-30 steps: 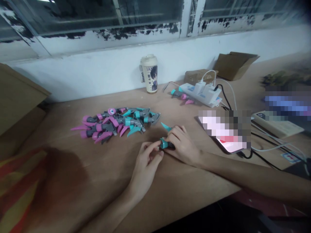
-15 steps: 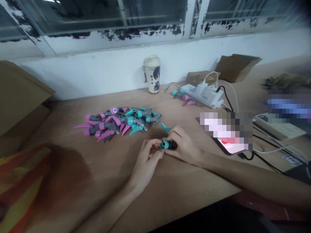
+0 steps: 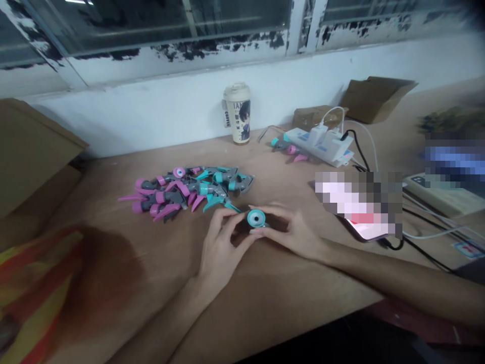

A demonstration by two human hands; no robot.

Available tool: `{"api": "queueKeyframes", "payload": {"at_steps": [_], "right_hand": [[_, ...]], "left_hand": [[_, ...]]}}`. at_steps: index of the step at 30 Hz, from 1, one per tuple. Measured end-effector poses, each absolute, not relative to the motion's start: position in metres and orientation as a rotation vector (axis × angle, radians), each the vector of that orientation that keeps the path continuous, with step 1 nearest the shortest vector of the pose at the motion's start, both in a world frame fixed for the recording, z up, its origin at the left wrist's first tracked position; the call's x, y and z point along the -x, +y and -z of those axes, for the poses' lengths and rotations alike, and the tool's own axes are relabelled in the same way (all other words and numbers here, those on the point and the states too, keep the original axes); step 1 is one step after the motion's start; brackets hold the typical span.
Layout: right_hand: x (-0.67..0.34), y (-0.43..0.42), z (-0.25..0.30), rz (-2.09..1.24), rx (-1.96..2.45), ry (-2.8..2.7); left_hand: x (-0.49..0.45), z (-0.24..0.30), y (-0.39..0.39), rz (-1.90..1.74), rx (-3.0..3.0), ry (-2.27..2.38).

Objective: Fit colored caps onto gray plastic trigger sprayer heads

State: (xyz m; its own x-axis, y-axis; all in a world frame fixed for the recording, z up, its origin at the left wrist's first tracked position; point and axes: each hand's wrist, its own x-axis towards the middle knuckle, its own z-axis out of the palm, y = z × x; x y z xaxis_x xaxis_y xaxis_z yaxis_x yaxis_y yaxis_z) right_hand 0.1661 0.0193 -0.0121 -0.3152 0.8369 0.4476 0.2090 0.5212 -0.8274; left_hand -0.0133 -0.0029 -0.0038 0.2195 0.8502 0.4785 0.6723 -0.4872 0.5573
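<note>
Between both hands, above the tabletop, is a trigger sprayer head [image 3: 256, 218] with a teal collar. Its round collar opening faces me, showing a white ring and a dark centre hole. A teal trigger tip pokes out beyond my left fingers; most of the body is hidden. My left hand [image 3: 223, 245] grips it from the left with thumb and fingers. From the right, my right hand [image 3: 297, 235] pinches the collar, thumb below and fingers above. Just behind lies a pile of grey sprayer heads [image 3: 189, 192] with pink or teal collars and triggers.
A cup [image 3: 239, 114] stands by the wall. To its right are a power strip [image 3: 320, 146] with chargers, more sprayer heads [image 3: 291, 149] and cardboard boxes [image 3: 373, 101]. A phone [image 3: 366, 225] and cables lie right; a blurred red-yellow item [image 3: 38, 283] sits left.
The sprayer head has been turned so its collar opening now faces me and its trigger points left instead of up. My right fingers have shifted onto the collar. The view moved slightly.
</note>
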Motion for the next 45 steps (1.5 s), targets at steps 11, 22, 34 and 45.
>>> {"api": "queueKeyframes", "payload": {"at_steps": [11,22,34,45], "right_hand": [[-0.165,0.015,0.001,-1.403,0.729,-1.504],[-0.170,0.028,0.005,-1.560,0.751,-1.485],[-0.166,0.029,0.006,-1.634,0.744,-1.394],[-0.165,0.030,0.005,-1.320,0.935,-1.636]], "left_hand": [[0.019,0.010,0.004,-1.264,-2.673,1.345],[0.014,0.009,0.003,-1.187,-2.660,1.342],[0.003,-0.003,-0.001,-1.116,-2.208,1.519],[0.000,-0.003,0.001,-1.032,-2.227,1.535]]}}
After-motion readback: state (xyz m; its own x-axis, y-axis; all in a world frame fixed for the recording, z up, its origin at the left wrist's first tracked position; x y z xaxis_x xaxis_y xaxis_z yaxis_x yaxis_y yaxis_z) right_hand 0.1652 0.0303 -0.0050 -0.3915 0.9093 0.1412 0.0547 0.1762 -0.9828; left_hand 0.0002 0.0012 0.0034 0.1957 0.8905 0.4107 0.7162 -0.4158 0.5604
